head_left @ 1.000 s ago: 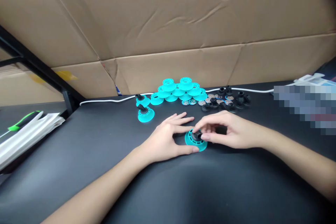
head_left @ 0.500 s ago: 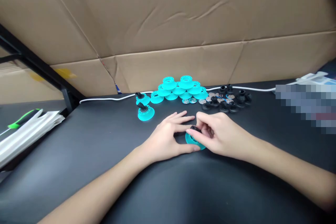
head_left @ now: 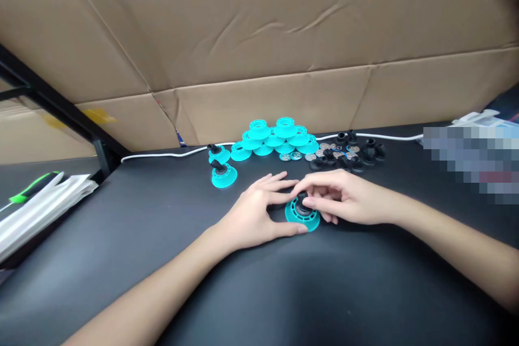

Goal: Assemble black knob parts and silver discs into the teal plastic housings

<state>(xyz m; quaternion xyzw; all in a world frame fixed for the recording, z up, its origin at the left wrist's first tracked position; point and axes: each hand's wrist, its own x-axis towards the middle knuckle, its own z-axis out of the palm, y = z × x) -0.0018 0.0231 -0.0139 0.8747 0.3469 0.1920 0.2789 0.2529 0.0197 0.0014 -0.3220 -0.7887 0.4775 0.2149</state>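
Note:
A turquoise flared plastic ring (head_left: 310, 223) lies wide side down on the black table in front of me. Seated in its middle is a black elbow-shaped fitting (head_left: 302, 206). My left hand (head_left: 259, 211) holds the ring from the left, thumb at its near edge and forefinger at the far side, the other fingers spread on the table. From the right, my right hand (head_left: 338, 197) has thumb and forefinger around the top of the black fitting; its remaining fingers are curled and partly hidden. Two similar turquoise rings with black fittings (head_left: 224, 175) stand to the left.
Turquoise rings (head_left: 259, 130) are stacked behind my hands. Right of them lie several silvery discs (head_left: 310, 157) and loose black fittings (head_left: 370, 151). A white cable (head_left: 170, 154) runs along the cardboard wall (head_left: 263, 81). A green-and-black handled tool (head_left: 34, 186) lies far left.
My right hand has turned and opened its curl, with the forefinger now reaching over the black fitting, so more of the ring shows. My left hand stays in place.

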